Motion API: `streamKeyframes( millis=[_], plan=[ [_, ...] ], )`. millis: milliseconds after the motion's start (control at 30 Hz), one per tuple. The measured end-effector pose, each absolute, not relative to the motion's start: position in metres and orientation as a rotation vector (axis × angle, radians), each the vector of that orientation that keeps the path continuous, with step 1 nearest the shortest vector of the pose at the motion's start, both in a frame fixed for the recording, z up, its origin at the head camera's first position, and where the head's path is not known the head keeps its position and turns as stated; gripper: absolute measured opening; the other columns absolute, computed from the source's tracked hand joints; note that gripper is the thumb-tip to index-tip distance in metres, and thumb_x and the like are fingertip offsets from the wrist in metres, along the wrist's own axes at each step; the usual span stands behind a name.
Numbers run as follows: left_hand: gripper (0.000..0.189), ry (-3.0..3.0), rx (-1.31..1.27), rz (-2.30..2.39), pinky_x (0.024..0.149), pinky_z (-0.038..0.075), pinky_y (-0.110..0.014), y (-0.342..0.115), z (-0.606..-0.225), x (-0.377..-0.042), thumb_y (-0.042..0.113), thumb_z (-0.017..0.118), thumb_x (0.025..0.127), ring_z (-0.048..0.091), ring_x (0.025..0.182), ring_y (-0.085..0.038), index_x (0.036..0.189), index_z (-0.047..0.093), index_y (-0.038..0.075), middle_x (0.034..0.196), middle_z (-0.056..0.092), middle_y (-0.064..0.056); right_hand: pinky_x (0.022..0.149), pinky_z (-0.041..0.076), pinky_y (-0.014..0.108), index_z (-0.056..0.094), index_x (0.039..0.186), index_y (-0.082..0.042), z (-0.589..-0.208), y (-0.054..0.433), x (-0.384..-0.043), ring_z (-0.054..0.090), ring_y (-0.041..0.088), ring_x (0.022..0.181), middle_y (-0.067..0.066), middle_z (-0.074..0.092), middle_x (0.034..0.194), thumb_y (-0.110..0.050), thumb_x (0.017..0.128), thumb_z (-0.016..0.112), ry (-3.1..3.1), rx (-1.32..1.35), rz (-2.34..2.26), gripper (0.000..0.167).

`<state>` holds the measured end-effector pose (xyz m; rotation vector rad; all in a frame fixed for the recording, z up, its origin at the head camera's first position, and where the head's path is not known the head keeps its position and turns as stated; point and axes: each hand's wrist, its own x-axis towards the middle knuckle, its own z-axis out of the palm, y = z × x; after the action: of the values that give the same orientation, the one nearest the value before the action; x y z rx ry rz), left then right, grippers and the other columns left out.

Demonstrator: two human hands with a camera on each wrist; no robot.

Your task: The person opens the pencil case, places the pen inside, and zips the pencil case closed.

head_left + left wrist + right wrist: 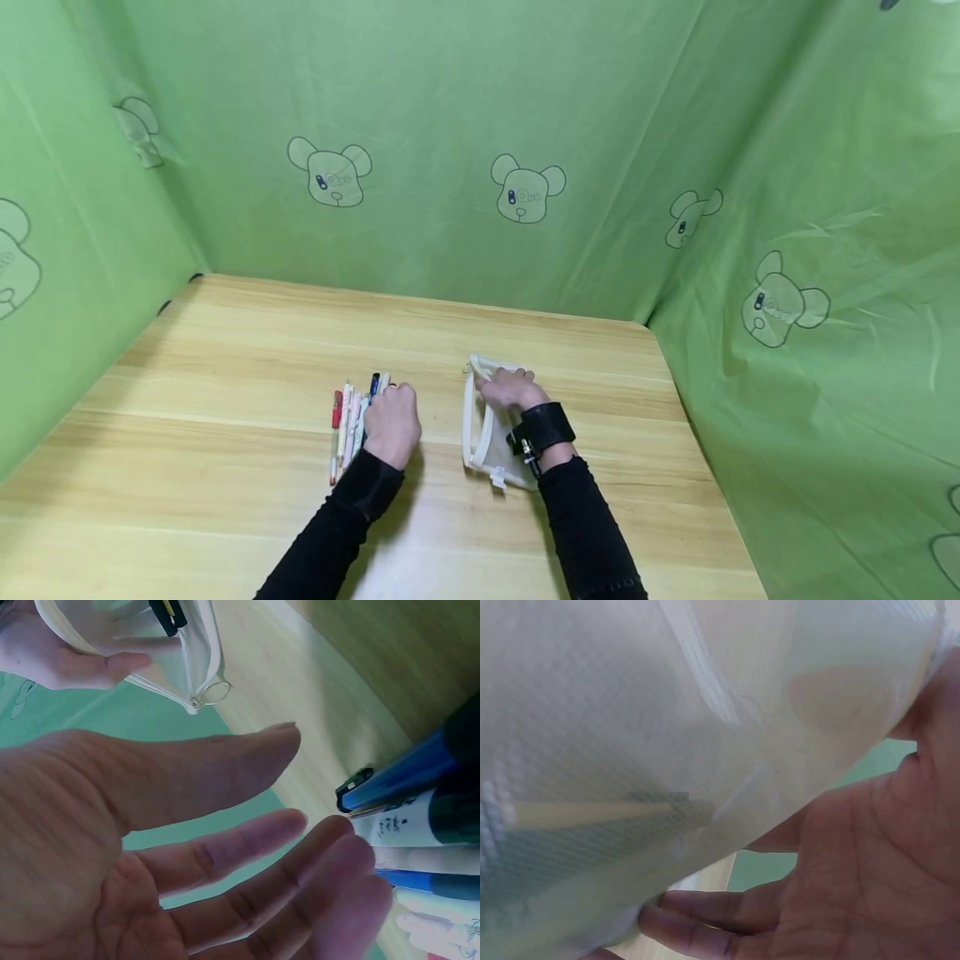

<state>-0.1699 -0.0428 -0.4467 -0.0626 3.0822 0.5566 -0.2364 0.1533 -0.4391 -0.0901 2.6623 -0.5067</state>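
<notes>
Pens (346, 423) on tabletop (225, 367); green drapes (427, 100); left hand (392, 421) relaxed, empty; right hand (513, 389) grips pouch (501, 446)

both arms, in black long sleeves, reach forward and slant inward: the black-sleeved left arm (318, 533) leans right, the black-sleeved right arm (592, 533) leans left. a black band circles each wrist. the bare left hand (393, 421) is back-up; its thumb (217, 761) stretches straight, apart from its gently bent fingers (240, 907). the bare right hand (513, 389), slightly farther forward, grips between thumb and fingers (705, 919), its palm partly visible.
</notes>
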Motion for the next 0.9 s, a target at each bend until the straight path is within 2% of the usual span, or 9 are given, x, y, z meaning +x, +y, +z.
streamKeyframes(
  millis=[67,267,433,667,900],
  plan=[
    [0.012,3.074,-0.063,0.562,0.048,0.054,-0.040,-0.044,-0.448,-0.170,-0.010,0.065,0.081,0.067,0.067,-0.035,0.092,0.067,-0.006,0.082,0.070,-0.024,0.112,0.037,0.062,0.061,0.128,0.007,-0.439,0.153,-0.236,0.040,0.049,0.135,0.031,0.052,0.143,-0.045,0.102,0.039,2.658,-0.086,-0.512,0.062],
    [0.013,3.058,-0.043,0.613,0.051,0.057,-0.043,-0.047,-0.452,-0.168,-0.012,0.062,0.081,0.069,0.073,-0.038,0.093,0.066,-0.008,0.087,0.069,-0.026,0.105,0.043,0.061,0.049,0.143,0.006,-0.440,0.153,-0.233,0.039,0.048,0.133,0.036,0.044,0.145,-0.048,0.102,0.038,2.648,-0.051,-0.521,0.069],
    [0.016,3.057,-0.021,0.648,0.051,0.058,-0.041,-0.049,-0.455,-0.169,-0.014,0.062,0.080,0.069,0.073,-0.039,0.095,0.066,-0.009,0.086,0.068,-0.027,0.100,0.046,0.059,0.048,0.145,0.005,-0.442,0.153,-0.234,0.040,0.045,0.127,0.035,0.044,0.143,-0.049,0.102,0.038,2.651,-0.041,-0.520,0.070],
    [0.018,3.060,0.022,0.662,0.055,0.059,-0.040,-0.049,-0.456,-0.170,-0.016,0.061,0.081,0.069,0.073,-0.039,0.097,0.066,-0.009,0.086,0.069,-0.028,0.104,0.045,0.062,0.041,0.151,0.003,-0.442,0.152,-0.233,0.038,0.047,0.132,0.037,0.038,0.148,-0.050,0.102,0.038,2.640,-0.016,-0.537,0.072],
    [0.014,3.060,0.064,0.710,0.052,0.056,-0.036,-0.049,-0.458,-0.170,-0.018,0.058,0.081,0.069,0.069,-0.037,0.090,0.064,-0.009,0.080,0.068,-0.026,0.110,0.040,0.065,0.036,0.153,0.005,-0.441,0.154,-0.234,0.031,0.050,0.142,0.039,0.031,0.154,-0.049,0.103,0.037,2.634,-0.009,-0.547,0.074]
  ],
)
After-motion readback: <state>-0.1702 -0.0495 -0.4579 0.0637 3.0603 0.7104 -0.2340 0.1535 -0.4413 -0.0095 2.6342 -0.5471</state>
